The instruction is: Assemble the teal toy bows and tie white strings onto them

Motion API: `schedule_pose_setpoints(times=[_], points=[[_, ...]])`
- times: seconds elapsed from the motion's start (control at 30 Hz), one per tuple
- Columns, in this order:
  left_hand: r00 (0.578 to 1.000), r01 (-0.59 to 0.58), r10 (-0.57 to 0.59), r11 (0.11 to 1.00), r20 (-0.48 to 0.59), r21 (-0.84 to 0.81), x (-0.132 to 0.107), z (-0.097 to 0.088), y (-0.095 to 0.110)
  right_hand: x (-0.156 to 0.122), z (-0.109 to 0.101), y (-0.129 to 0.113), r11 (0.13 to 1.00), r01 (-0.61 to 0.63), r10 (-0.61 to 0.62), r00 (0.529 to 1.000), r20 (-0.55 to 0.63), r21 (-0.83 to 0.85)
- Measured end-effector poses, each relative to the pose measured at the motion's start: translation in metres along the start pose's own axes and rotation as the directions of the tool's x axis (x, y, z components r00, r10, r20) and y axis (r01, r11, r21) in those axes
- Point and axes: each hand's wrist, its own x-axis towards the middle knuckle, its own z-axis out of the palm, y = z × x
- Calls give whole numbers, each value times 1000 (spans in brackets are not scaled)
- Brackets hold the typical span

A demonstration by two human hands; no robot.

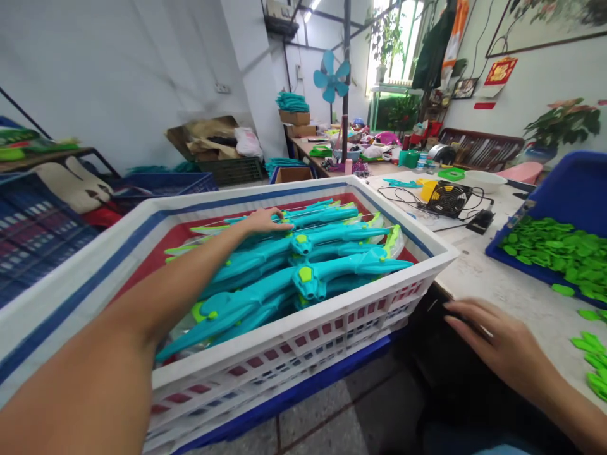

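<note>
Teal toy bows (341,268) with lime-green parts and thin strings lie stacked in rows inside a white plastic crate (303,332). My left hand (266,221) reaches over the crate to a bow near the far side. Its fingers and thumb close around the middle of that bow, though the fingertips are partly hidden. Beside the crate's right corner, my right hand (496,338) hovers by the edge of the white worktable (467,253). Its thumb and fingers are apart, and I see nothing held in them.
At the right, a blue bin (545,189) holds green plastic pieces (559,249), with more loose on the worktable. A small black fan (448,199) with cables stands behind the crate. Blue crates (28,234) are at the left.
</note>
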Motion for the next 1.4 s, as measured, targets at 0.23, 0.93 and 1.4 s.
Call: schedule_pose_setpoints(times=[0.23,0.93,1.4], points=[[992,86,-85,996,91,-9,0,3,-1,195,81,-35,976,147,-81,931,355,-161],[982,-9,8,1000,-189,-4,-8,-71,2,225,132,-23,894,447,-421,825,376,21],[999,-52,49,987,24,150,-20,8,-9,220,125,-36,857,510,-418,774,475,-77]])
